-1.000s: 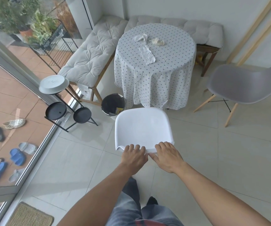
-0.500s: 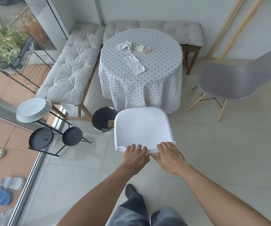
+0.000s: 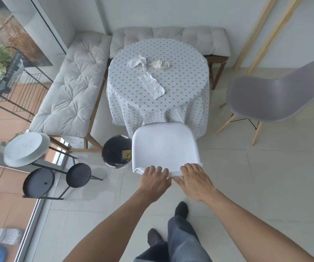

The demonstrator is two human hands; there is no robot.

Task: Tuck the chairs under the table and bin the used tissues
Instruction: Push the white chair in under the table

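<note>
Both hands rest on the top edge of the backrest of the white moulded plastic chair (image 3: 164, 146): the left hand (image 3: 155, 181) sits at the left of the rim with its fingers curled over it, and the right hand (image 3: 196, 179) sits just beside it on the right, fingers likewise laid over the rim. Both hands are closed on the chair back; neither carries anything else. The front of the white seat meets the hanging hem of the round table (image 3: 186, 86), which is covered by a white cloth with small dark dots, so the seat is at the table edge but most of it lies outside the cloth. Judged from this, the first chair is in the course of being tucked in and is not yet fully under. The grey moulded plastic chair with pale wooden legs (image 3: 266, 99) stands well apart from the table at the right, untouched. Three used tissues lie on the table top: a crumpled white tissue (image 3: 136, 62), a crumpled cream tissue (image 3: 160, 64) near it, and a flattened long white tissue (image 3: 151, 85) closer to the person. None has been binned. The round black waste bin (image 3: 112, 151) stands on the floor just left of the white chair, close to the table. Remaining work, as judged: finish the white chair, move the grey chair, collect all three tissues.
</note>
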